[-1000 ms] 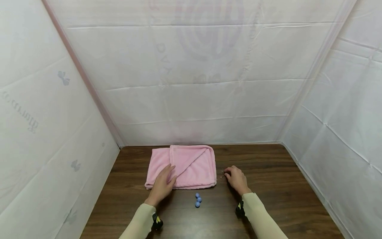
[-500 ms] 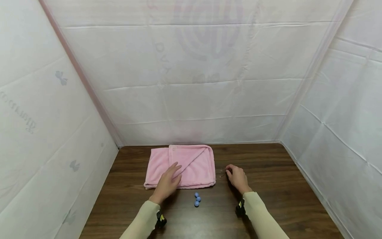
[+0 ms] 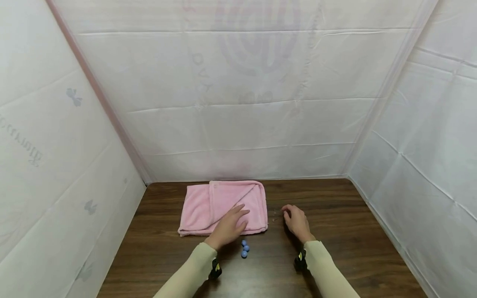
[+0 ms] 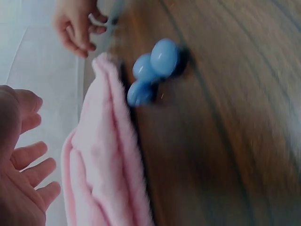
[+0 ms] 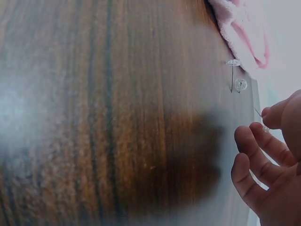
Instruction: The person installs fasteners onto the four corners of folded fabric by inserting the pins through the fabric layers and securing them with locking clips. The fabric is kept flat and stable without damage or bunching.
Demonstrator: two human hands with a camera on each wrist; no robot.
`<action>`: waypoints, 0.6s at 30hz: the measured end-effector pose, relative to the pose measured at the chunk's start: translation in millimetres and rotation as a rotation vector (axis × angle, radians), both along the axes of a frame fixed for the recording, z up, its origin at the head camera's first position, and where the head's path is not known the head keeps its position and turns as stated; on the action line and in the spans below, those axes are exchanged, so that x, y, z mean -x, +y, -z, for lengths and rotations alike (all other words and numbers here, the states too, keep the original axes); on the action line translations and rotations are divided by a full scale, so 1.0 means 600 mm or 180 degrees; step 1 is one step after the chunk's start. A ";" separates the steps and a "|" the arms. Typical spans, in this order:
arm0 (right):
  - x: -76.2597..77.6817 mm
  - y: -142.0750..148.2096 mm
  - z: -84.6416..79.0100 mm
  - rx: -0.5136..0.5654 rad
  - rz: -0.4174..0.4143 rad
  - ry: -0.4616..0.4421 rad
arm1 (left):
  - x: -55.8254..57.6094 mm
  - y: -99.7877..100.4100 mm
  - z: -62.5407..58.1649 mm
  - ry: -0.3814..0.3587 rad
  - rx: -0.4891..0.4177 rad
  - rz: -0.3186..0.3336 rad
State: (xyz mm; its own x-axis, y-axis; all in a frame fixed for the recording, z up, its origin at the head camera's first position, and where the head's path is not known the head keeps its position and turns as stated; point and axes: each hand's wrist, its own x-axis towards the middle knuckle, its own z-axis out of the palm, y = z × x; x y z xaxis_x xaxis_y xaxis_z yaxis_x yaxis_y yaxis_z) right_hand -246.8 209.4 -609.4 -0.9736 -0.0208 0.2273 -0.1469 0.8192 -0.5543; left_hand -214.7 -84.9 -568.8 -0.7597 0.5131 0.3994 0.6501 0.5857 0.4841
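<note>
My left hand (image 3: 228,227) is over the front right part of a folded pink fleece cloth (image 3: 197,207), fingers spread and relaxed, holding nothing; contact with the cloth is unclear. Just in front of the cloth lie blue balls (image 4: 164,57), grouped close together. To the right of the cloth, my right hand (image 3: 297,223) pinches a clear-headed pin (image 5: 266,129) between thumb and index finger, its thin needle sticking out. Two more pins with clear round heads (image 5: 233,62) lie on the table by the cloth's corner, seen in the right wrist view.
The dark wood-grain table (image 3: 354,231) carries everything. White sheet walls (image 3: 238,124) rise behind it and on both sides. A black wrist camera (image 3: 215,269) is strapped to the left sleeve, and another black one (image 3: 300,261) to the right.
My left hand has moved right across the front of the cloth, away from its left part, fingers spreading. The right hand has stayed almost in place, slightly farther from the pins on the table.
</note>
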 end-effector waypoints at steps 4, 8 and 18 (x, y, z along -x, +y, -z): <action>-0.001 0.001 0.003 0.0044 -0.0015 0.0088 | -0.002 0.026 0.010 -0.0041 0.0186 0.0133; -0.002 0.000 0.002 0.0080 -0.0021 0.0120 | -0.002 0.044 0.020 -0.0036 0.0360 0.0307; -0.003 0.002 0.002 0.0104 -0.0003 0.0073 | -0.002 0.061 0.035 -0.0111 0.0706 0.0467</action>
State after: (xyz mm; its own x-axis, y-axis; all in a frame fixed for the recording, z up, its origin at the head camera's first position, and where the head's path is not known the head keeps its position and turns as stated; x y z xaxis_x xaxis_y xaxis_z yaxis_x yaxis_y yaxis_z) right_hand -244.8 210.6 -610.4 -0.9681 -0.0138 0.2501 -0.1606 0.8005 -0.5774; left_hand -213.4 -48.1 -589.7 -0.6821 0.6908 0.2399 0.7211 0.5806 0.3780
